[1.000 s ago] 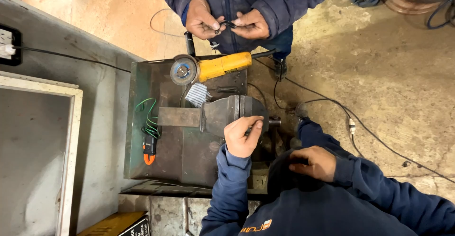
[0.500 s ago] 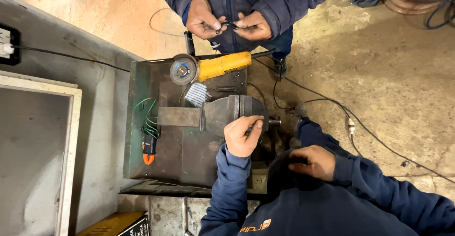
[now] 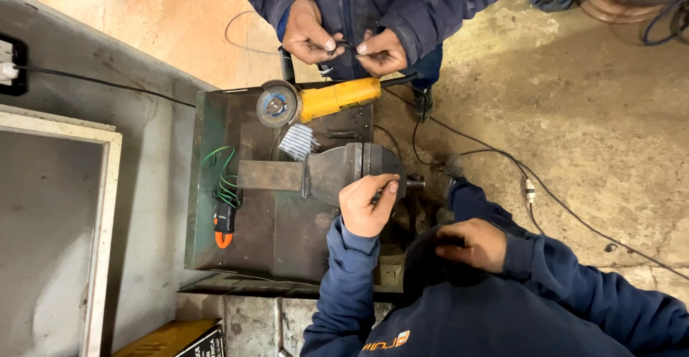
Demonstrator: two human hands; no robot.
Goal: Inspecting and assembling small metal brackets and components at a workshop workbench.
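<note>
Our left hand [image 3: 367, 205] pinches something thin beside the heavy, rigid bench vise [image 3: 344, 172]; our right hand [image 3: 475, 244] rests curled against dark cloth.

High overhead view, straight down, workbench [image 3: 215, 249].

Left hand [image 3: 366, 204] raised forward, fingers curled in a pinching grip, right hand [image 3: 475, 244] drawn back, fingers bent, both sleeves blue

Green metal workbench [image 3: 208, 185], vise [image 3: 344, 170], yellow angle grinder [image 3: 323, 100], wire brush [image 3: 298, 142], orange pliers [image 3: 224, 224]
</note>
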